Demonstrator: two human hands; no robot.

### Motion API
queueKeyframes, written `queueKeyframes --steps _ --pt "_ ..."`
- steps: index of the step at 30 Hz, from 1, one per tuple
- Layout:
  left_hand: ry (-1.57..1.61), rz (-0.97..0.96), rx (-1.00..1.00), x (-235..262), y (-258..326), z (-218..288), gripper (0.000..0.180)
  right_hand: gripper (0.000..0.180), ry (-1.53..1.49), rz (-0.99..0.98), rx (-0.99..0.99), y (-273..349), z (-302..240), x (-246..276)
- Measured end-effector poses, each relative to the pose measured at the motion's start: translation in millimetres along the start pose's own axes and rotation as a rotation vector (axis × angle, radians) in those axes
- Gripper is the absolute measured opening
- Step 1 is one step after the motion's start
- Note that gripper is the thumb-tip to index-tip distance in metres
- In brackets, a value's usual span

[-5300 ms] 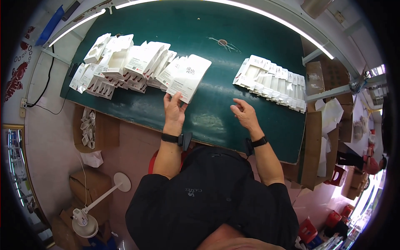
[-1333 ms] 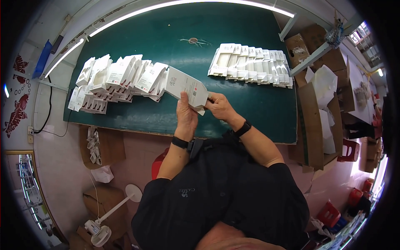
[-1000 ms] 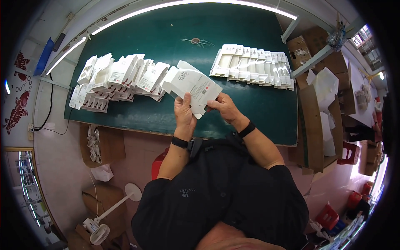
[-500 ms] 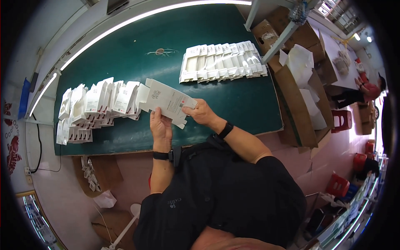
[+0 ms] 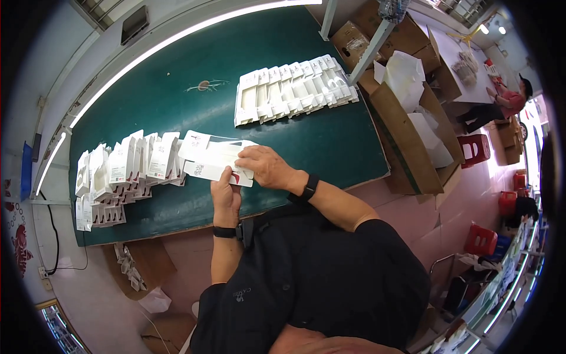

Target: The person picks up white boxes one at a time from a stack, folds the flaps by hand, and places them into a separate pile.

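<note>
Green surface: a dark green tabletop [image 5: 177,100] carries all the work, its near edge running just in front of the person's body.
Carton in hand: a flat white carton blank [image 5: 215,159] with a small red mark lies over the tabletop's near middle, held between both hands.
Left hand: the left hand [image 5: 226,194] comes up from below, its fingers closed on the blank's near edge; the thumb side appears to pinch the card so it cannot slide.
Right hand: the right hand [image 5: 266,167] lies over the blank's right end, fingers curled down and pressing on it, seemingly to steady or crease a flap.
Left stack: a row of folded white cartons [image 5: 127,171] stands overlapped like tiles just left of the blank, touching or nearly touching it, so a carton needs only a short shift to join them.
Far stack: a fanned row of flat white blanks [image 5: 292,88] lies toward the far right, well apart from the hands, within a forward reach.
Right edge: open cardboard boxes [image 5: 407,135] with white packing stand against the tabletop's right side, closing that way off.
Open room: bare green lies between the two rows and beyond the hands; the near strip beside the right wrist is also free.
Background: another person [image 5: 501,103] sits far off to the right.
</note>
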State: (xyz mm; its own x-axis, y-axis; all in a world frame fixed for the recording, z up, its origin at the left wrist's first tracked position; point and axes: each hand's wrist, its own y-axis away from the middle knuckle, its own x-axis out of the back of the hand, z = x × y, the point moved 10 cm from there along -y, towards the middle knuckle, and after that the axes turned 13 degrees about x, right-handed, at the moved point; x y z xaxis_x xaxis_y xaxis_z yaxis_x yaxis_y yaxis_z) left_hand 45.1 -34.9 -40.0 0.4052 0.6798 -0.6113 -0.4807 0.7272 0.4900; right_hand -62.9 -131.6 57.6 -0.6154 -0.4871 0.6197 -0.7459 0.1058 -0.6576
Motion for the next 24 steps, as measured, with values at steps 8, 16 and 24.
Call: queueKeyframes --steps 8,16,24 --pt "0.022 0.033 -0.016 7.2 -2.7 -5.5 0.041 0.051 -0.272 0.178 -0.416 42.6 57.2 15.0" --pt "-0.037 -0.047 0.093 -6.6 -4.2 -30.8 0.038 0.039 -1.025 0.266 -0.875 84.3 86.5 -15.4" --pt "-0.064 0.051 0.206 31.4 -10.6 -50.1 0.024 0.031 -0.927 0.401 -0.873 116.3 122.9 19.2"
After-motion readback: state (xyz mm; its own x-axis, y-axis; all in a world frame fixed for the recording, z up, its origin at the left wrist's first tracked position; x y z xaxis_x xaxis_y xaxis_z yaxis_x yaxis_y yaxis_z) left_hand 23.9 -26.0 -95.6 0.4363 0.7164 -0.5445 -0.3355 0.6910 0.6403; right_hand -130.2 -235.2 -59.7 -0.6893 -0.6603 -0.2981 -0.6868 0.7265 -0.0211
